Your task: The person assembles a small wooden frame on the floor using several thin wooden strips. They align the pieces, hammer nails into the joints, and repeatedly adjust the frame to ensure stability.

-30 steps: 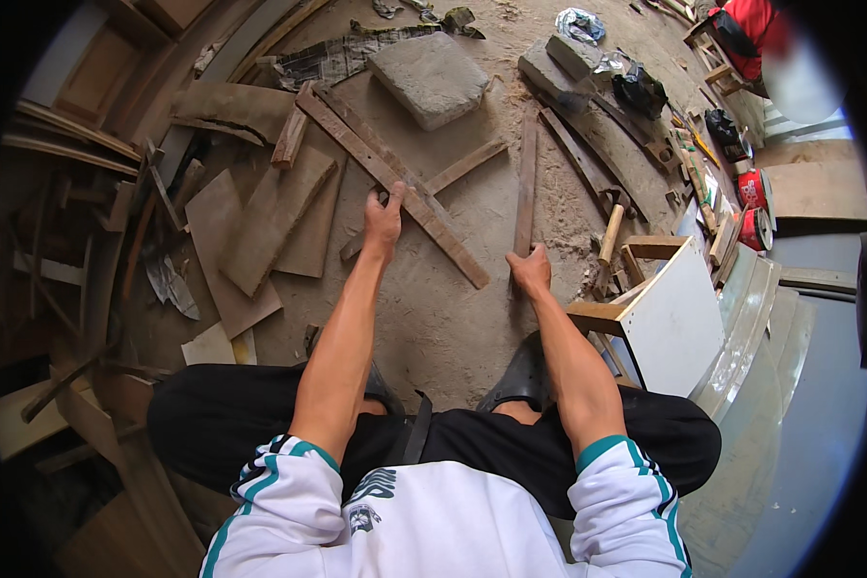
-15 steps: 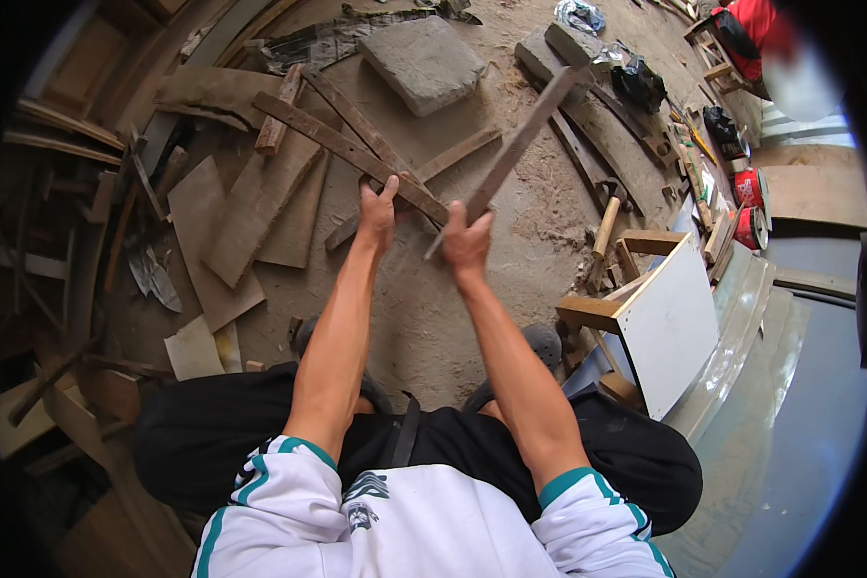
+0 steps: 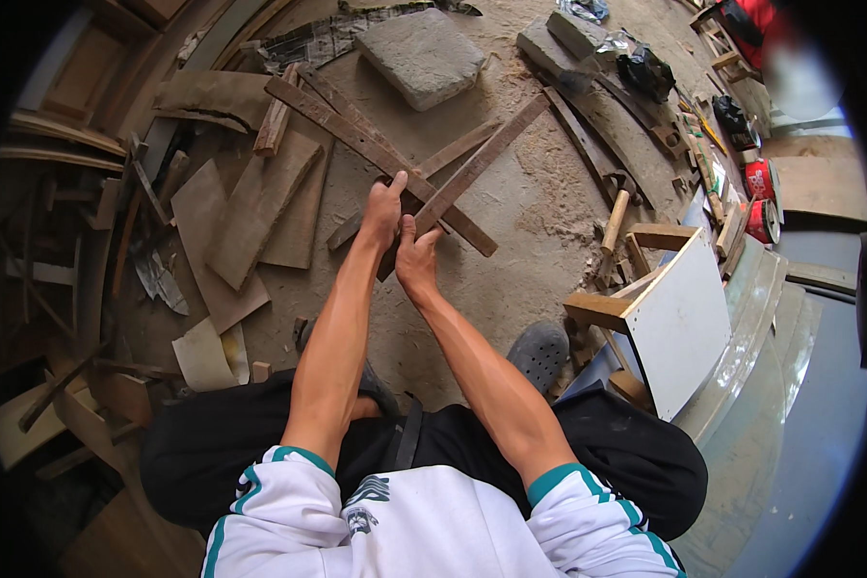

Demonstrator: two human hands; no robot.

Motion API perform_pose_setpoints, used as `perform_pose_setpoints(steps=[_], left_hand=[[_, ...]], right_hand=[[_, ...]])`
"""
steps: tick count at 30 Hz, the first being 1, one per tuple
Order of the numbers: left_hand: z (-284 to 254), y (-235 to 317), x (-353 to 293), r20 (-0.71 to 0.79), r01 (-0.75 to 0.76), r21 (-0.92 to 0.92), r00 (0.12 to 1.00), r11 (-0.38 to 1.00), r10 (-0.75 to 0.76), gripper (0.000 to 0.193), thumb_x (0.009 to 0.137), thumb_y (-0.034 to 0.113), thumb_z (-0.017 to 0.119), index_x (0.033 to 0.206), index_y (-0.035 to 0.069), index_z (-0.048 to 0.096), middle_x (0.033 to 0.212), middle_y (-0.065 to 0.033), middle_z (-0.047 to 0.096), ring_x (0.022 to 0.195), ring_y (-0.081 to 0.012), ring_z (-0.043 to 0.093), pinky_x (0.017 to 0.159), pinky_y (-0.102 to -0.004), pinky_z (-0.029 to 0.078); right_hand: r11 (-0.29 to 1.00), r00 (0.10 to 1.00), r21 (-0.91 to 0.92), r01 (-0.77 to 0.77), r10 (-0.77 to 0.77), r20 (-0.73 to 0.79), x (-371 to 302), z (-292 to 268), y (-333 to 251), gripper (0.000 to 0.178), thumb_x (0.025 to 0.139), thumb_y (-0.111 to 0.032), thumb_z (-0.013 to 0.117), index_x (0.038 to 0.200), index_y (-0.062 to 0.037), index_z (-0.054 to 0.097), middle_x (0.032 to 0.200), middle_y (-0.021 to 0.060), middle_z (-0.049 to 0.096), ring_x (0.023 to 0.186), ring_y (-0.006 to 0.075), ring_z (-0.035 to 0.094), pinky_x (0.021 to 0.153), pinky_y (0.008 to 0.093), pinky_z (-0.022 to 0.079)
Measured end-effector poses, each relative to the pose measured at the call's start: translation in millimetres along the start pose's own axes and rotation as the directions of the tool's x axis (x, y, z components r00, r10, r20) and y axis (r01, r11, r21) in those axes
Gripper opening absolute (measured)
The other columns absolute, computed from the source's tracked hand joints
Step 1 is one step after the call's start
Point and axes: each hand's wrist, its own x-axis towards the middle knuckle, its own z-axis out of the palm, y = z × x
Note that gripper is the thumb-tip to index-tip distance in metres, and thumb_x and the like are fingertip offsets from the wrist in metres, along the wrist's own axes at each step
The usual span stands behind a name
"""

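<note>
1. Here we have the long wooden strip (image 3: 342, 132) slanting over the ground (image 3: 530, 279), ahead of our feet; our left hand (image 3: 383, 210) is clamped on it past mid-length, thumb on top.
2. And there's the second wooden strip (image 3: 486, 159), crossing it in an X; our right hand (image 3: 417, 258) is closed round its near end, fingers partly hidden.
3. Both look light, stiff and dry, not slippery, though splintery edges seem likely. Best hold, we'd judge: thumb on the flat face, near mid-length for balance; an end grip probably feels tip-heavy.
4. Beneath, on the ground, a loose wooden strip (image 3: 462, 146).
5. Farther out: the concrete block (image 3: 421, 58) ahead, boards (image 3: 265, 212) left, the hammer (image 3: 615, 223) right.
</note>
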Motion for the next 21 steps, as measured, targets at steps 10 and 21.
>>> perform_pose_setpoints(steps=[10,21], left_hand=[[6.1,-10.1,-0.8,0.040,-0.038,-0.035,0.998,0.999,0.039,0.063,0.090,0.025,0.072,0.128,-0.012,0.036,0.118,-0.0200,0.055,0.104,-0.0239,0.056,0.087,-0.0361,0.049],[23.4,1.0,-6.6,-0.013,-0.141,-0.014,0.990,0.990,0.141,0.072,0.092,0.029,0.070,0.136,-0.012,0.030,0.130,-0.0221,0.052,0.117,-0.0254,0.052,0.100,-0.0360,0.043]], right_hand=[[0.998,0.998,0.017,0.066,-0.067,0.019,2.2,1.0,19.3,0.068,0.100,-0.056,0.044,0.127,0.0051,0.031,0.121,0.0361,0.057,0.116,0.0504,0.055,0.092,0.0494,0.045],[0.981,0.991,0.139,0.137,-0.135,-0.018,5.2,-0.4,19.8,0.057,0.103,-0.045,0.045,0.126,0.0049,0.031,0.123,0.0302,0.056,0.113,0.0408,0.057,0.093,0.0451,0.044]])
